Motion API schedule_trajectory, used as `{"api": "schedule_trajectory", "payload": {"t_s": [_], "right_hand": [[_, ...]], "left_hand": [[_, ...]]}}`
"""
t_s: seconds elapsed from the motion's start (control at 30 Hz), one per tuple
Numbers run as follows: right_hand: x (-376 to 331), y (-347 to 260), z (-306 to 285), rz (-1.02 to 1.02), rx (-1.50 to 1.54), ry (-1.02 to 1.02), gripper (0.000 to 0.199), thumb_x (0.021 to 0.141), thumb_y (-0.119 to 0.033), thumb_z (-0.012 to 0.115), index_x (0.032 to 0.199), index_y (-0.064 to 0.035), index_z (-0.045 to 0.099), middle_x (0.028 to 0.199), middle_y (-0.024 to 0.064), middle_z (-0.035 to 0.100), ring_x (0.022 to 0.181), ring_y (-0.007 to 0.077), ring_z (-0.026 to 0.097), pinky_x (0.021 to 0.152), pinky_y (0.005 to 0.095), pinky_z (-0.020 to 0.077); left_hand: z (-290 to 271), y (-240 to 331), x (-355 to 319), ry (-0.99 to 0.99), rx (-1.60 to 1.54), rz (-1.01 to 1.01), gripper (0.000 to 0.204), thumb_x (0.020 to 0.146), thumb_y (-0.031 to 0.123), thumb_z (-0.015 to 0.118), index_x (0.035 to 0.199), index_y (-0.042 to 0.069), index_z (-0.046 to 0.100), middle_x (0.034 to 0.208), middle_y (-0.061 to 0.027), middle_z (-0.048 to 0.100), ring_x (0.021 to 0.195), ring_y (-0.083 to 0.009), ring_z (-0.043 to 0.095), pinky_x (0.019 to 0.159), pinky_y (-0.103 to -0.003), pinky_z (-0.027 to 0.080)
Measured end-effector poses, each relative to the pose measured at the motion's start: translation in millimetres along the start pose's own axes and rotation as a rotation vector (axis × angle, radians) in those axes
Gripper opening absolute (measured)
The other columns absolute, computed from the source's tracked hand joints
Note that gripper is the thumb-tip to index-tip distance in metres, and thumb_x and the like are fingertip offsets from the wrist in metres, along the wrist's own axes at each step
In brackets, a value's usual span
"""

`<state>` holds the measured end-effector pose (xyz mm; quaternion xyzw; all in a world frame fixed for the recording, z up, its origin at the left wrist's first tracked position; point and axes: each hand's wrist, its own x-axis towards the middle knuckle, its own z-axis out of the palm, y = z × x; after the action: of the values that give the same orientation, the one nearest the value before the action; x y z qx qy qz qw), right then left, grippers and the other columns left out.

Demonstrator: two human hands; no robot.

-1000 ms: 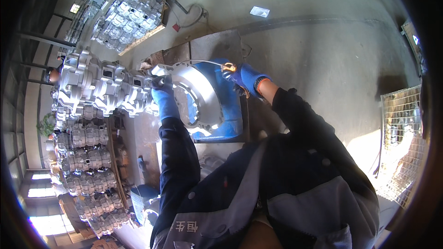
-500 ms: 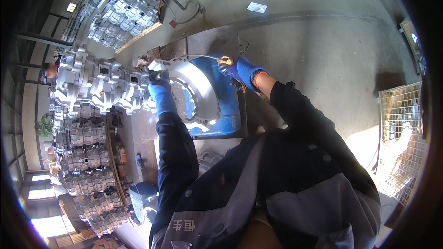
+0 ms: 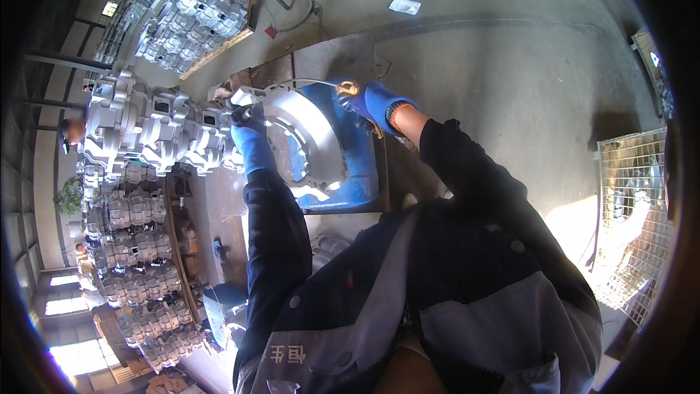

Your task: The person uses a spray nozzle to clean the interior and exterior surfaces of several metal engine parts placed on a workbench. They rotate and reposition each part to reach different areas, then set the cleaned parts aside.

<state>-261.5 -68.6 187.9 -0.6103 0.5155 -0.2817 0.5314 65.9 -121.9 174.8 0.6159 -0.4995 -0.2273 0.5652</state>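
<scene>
A ring-shaped silver metal casting (image 3: 321,131) with a notched rim rests on a blue block-like support (image 3: 357,182). My left hand (image 3: 249,130), in a blue glove with dark fingers, is closed on the casting's left edge. My right hand (image 3: 372,106), also gloved in blue, is wrapped around the orange-yellow handle of a thin rod-like tool (image 3: 310,81). The grey rod reaches left along the casting's far edge. Its tip lies close to the rim; whether it touches, I cannot tell.
Silver housings (image 3: 146,128) stand stacked close on the left, with more rows below them. Another pallet of castings (image 3: 197,22) sits at the far left. A dark metal table (image 3: 332,58) bears the blue support. A wire cage (image 3: 631,219) stands at the right.
My right hand has slid slightly left with the rod-like tool. The left hand keeps its hold on the casting's edge. The whole view has shifted a little.
</scene>
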Motion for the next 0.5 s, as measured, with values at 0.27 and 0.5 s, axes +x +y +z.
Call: {"api": "schedule_trajectory", "payload": {"t_s": [0.27,0.5], "right_hand": [[11.7,31.2,14.2,-0.214,-0.031,0.179,0.035,0.09,-0.031,0.063,0.117,-0.0096,0.063,0.1,0.0156,0.07,0.088,0.0322,0.068,0.077,0.0395,0.0529],[-19.7,-11.9,-3.4,-0.034,-0.069,0.07,0.036,0.097,-0.03,0.054,0.124,-0.0067,0.058,0.093,0.0104,0.065,0.073,0.0187,0.063,0.07,0.0357,0.0535]], "left_hand": [[-1.2,-0.7,7.0,-0.033,0.186,0.045,0.022,0.08,0.011,0.078,0.095,0.006,0.063,0.083,-0.0034,0.066,0.069,-0.0106,0.058,0.062,-0.026,0.049],[-5.8,19.0,-1.1,-0.052,0.122,-0.016,0.018,0.078,0.012,0.077,0.091,0.006,0.066,0.084,-0.0021,0.065,0.072,-0.0117,0.059,0.066,-0.028,0.05]]}}
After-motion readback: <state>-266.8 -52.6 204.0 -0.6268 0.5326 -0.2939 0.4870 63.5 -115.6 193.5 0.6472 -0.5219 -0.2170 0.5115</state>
